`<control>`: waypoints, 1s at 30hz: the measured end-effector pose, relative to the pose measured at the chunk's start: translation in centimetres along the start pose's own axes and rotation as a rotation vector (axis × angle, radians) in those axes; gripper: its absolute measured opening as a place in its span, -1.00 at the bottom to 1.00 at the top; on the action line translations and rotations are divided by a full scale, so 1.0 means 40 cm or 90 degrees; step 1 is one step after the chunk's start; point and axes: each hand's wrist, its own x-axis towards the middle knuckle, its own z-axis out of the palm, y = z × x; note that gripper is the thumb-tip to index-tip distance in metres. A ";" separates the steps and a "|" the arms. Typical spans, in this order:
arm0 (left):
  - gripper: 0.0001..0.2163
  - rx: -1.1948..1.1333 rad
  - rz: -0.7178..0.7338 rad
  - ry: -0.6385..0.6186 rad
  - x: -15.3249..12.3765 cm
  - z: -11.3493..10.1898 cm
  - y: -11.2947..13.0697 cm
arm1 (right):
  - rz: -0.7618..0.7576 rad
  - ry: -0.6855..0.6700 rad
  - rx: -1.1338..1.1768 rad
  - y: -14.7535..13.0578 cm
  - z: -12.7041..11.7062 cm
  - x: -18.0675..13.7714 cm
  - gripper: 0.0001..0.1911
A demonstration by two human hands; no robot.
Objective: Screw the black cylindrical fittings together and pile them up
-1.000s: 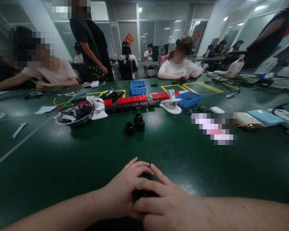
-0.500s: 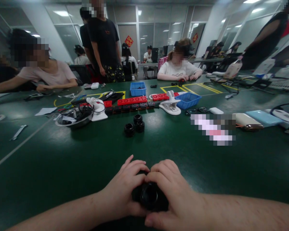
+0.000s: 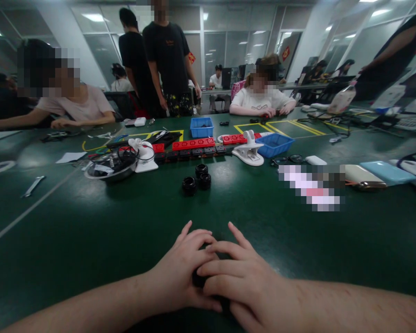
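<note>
Low in front of me, my left hand [image 3: 180,266] curls round a black round part [image 3: 198,279], its thumb underneath. Over the top of that part lies my right hand [image 3: 244,280], fingers bent across it and one finger raised. Both hands hide most of the part, so its full shape cannot be made out. Farther up the green table stand three glossy black ring-shaped pieces, a left one [image 3: 189,186], a right one [image 3: 204,181] and a rear one [image 3: 201,170], close together and apart from my hands.
Beyond the rings runs a row of red and black socket strips [image 3: 193,144] between white clip bases [image 3: 248,150]. A metal bowl [image 3: 125,175] of parts, a wrench [image 3: 33,186] and blue bins [image 3: 275,145] lie around. A person in white [image 3: 260,101] sits opposite.
My right hand has rolled over the black part, its fingers now covering the round opening that showed before. The left hand stays almost in place. The view has shifted slightly.
</note>
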 end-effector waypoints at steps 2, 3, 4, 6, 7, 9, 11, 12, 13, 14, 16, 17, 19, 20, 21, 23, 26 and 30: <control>-0.49 -0.004 -0.007 -0.001 0.001 0.001 0.000 | -0.005 -0.012 -0.014 0.000 0.000 0.000 -0.69; -0.50 -0.006 -0.009 0.001 0.001 0.002 0.001 | -0.011 -0.010 -0.017 0.001 0.003 -0.001 -0.71; -0.49 -0.009 -0.010 0.004 0.000 0.003 0.001 | -0.019 -0.008 -0.018 0.002 0.006 -0.002 -0.72; -0.48 -0.012 -0.008 0.007 -0.001 0.003 0.001 | -0.038 -0.001 -0.016 0.006 0.012 -0.007 -0.75; -0.47 -0.012 -0.006 0.005 -0.002 0.003 0.001 | -0.047 0.002 -0.015 0.008 0.014 -0.011 -0.75; -0.46 -0.011 -0.007 -0.004 -0.004 0.002 0.001 | -0.068 0.022 -0.011 0.011 0.014 -0.019 -0.75; -0.52 -0.006 -0.011 -0.012 -0.004 0.000 0.000 | -0.077 0.073 -0.011 0.013 0.013 -0.026 -0.73; -0.53 -0.002 -0.011 -0.014 -0.004 -0.001 0.000 | -0.073 0.101 -0.012 0.014 0.013 -0.028 -0.73; -0.52 0.001 -0.009 -0.015 -0.003 -0.002 0.001 | -0.062 0.126 -0.012 0.014 0.014 -0.028 -0.72; -0.48 0.003 -0.006 -0.013 -0.003 -0.002 0.001 | -0.044 0.144 -0.012 0.013 0.015 -0.026 -0.72; -0.39 0.003 -0.002 -0.008 -0.003 -0.003 0.002 | -0.003 0.160 -0.005 0.012 0.020 -0.021 -0.68; -0.36 0.001 -0.002 -0.005 -0.003 -0.003 0.003 | 0.014 0.159 -0.001 0.012 0.023 -0.018 -0.64; -0.36 -0.007 0.000 0.002 -0.004 -0.002 0.003 | 0.038 0.163 0.003 0.014 0.031 -0.015 -0.56; -0.38 -0.012 0.002 0.005 -0.005 -0.002 0.003 | 0.044 0.171 0.003 0.016 0.035 -0.015 -0.51; -0.40 -0.018 0.003 0.008 -0.006 -0.001 0.003 | 0.050 0.183 0.002 0.019 0.040 -0.015 -0.44; -0.48 -0.030 -0.003 0.021 -0.007 0.000 0.002 | 0.059 0.216 -0.006 0.024 0.049 -0.017 -0.28; -0.54 -0.039 -0.018 0.032 -0.008 0.001 0.000 | 0.073 0.252 -0.017 0.029 0.059 -0.015 -0.25; -0.47 -0.034 -0.021 0.013 -0.007 -0.004 0.003 | 0.094 0.229 0.030 0.025 0.062 -0.003 -0.49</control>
